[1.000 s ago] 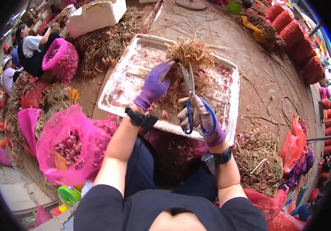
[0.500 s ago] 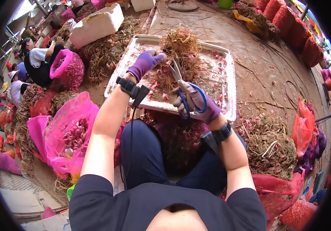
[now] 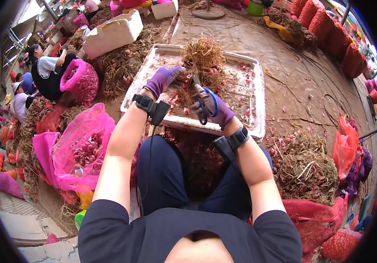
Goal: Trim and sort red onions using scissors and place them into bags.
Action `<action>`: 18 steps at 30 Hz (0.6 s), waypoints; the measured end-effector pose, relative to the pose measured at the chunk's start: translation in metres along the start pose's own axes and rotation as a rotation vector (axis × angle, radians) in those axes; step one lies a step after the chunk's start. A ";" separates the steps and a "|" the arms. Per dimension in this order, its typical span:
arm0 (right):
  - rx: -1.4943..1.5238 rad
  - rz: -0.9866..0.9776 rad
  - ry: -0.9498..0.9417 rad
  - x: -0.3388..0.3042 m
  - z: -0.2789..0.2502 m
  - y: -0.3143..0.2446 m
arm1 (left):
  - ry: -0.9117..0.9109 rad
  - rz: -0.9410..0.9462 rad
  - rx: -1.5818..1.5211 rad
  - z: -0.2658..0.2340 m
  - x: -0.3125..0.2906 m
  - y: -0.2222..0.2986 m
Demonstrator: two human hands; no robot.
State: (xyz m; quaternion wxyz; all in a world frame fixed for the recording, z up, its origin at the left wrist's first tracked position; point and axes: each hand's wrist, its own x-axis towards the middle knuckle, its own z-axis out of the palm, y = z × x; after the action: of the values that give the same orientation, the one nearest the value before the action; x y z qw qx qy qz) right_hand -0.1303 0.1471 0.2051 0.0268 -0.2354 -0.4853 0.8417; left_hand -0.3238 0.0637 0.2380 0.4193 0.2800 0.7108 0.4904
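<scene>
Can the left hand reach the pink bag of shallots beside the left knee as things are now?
Probably yes. The left hand grips the bunch of dried roots over the white tray, but nothing lies between that arm and the pink bag; it would have to let go first.

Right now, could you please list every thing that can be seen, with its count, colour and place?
tray: one, white, in front of the person
bunch of roots: one, tan, on the tray's far part
scissors: one, blue handles, in the right hand
pink bag: one, holding reddish bulbs, at the person's left
white box: one, far left
root pile: one, brown, at the person's right
red net sacks: several, far right
other people: at least two, seated far left
wrist bands: two, black, one per wrist
left hand: purple glove, on the roots
right hand: purple glove, gripping the scissors
</scene>
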 end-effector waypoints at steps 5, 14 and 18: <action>-0.294 -0.135 0.071 -0.019 0.016 -0.013 | -0.096 -0.005 -0.296 -0.015 0.009 -0.015; -0.197 -0.009 -0.108 -0.025 0.001 0.008 | -0.124 -0.045 -0.583 -0.016 0.003 -0.031; -0.156 0.051 -0.196 -0.025 -0.001 0.010 | -0.135 -0.026 -0.466 -0.017 0.000 -0.031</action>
State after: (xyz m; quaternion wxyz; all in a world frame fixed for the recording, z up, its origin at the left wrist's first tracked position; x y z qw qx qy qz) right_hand -0.1059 0.1353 0.2057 -0.0604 -0.1659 -0.5436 0.8206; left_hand -0.3380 0.0445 0.2121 0.5254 0.1985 0.5525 0.6159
